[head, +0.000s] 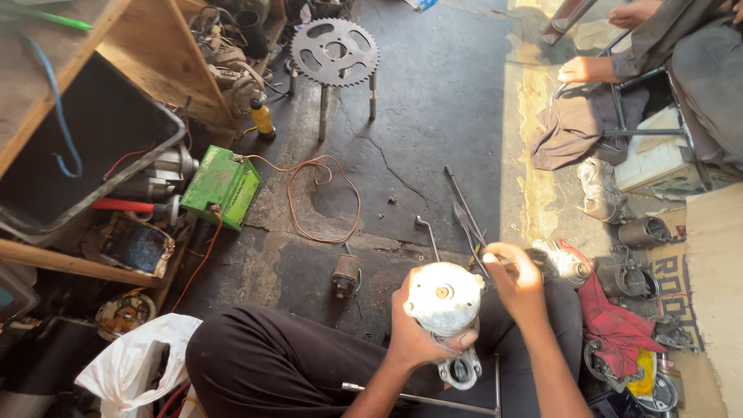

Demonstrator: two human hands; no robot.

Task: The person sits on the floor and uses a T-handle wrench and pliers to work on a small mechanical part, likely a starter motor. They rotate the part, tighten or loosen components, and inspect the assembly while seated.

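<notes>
Over the lap, left hand clamped on the silver motor housing, right hand pinching a thin tool beside it; housing looks unopened yet.

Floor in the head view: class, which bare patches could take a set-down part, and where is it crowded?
Free: the dark concrete between the sprocket stool and the long rods, and the patch between the green battery and the small motor part. Crowded: around the red rag right of the right hand, and the left shelves.
</notes>
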